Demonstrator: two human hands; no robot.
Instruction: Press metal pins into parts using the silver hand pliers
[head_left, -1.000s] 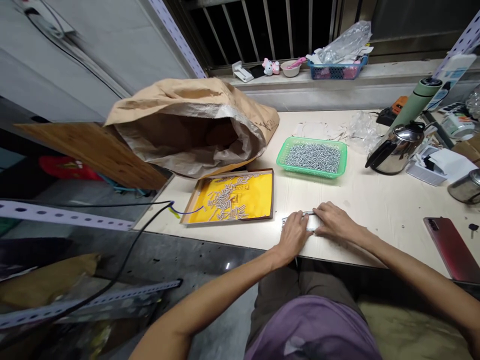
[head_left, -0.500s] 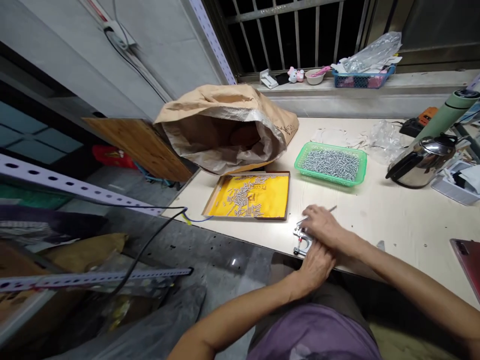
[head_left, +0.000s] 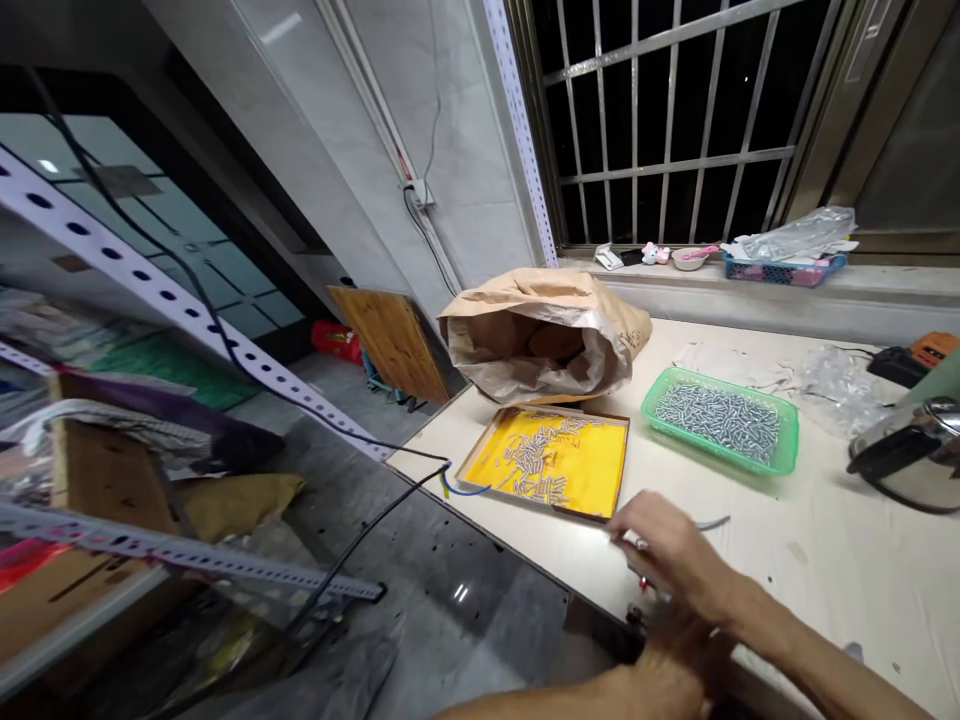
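My right hand [head_left: 664, 540] is closed, fingers bent downward over the table's near edge. A thin grey metal strip [head_left: 712, 522] sticks out behind it, and a small pale bit shows at the fingertips. Below it, my left hand [head_left: 675, 655] is blurred, with its fingers hidden behind the right hand and wrist. Between the hands is a small metal device with a red part [head_left: 643, 583], mostly covered. Just left of my right hand lies a shallow tray [head_left: 616, 470] with a yellow lining and scattered small metal pins [head_left: 531, 462].
A green plastic basket [head_left: 786, 440] full of similar pins stands on the table [head_left: 825, 560]. Behind the tray lies an open brown paper sack [head_left: 540, 285]. A steel kettle [head_left: 919, 450] is at right. A black cable [head_left: 360, 525] crosses toward the table's left corner.
The view has swung up and left, so the table sits lower and further right. My right hand has come closer to the tray's near corner and covers more of the device.
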